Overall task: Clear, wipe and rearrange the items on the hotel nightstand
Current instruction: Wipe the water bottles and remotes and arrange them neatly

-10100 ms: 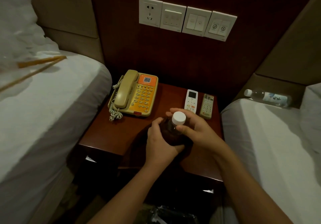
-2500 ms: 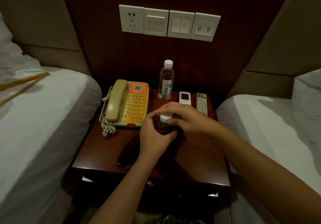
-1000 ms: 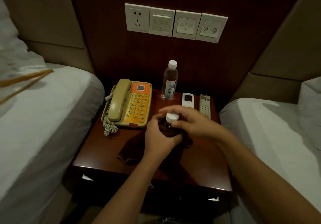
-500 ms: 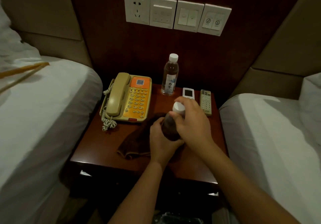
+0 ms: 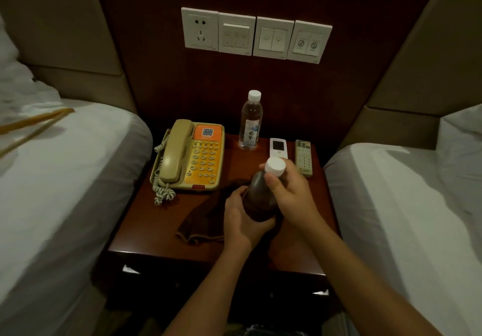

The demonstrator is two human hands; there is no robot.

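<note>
Dark bottle (image 5: pixel 259 194) now lifted, tilted, both hands still gripping.

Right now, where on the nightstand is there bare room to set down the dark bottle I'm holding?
Bare wood shows on the nightstand at front left, between the telephone's coiled cord and the brown cloth, and in a thinner strip at front right. The back is crowded: water bottle, white remote, grey remote.
</note>
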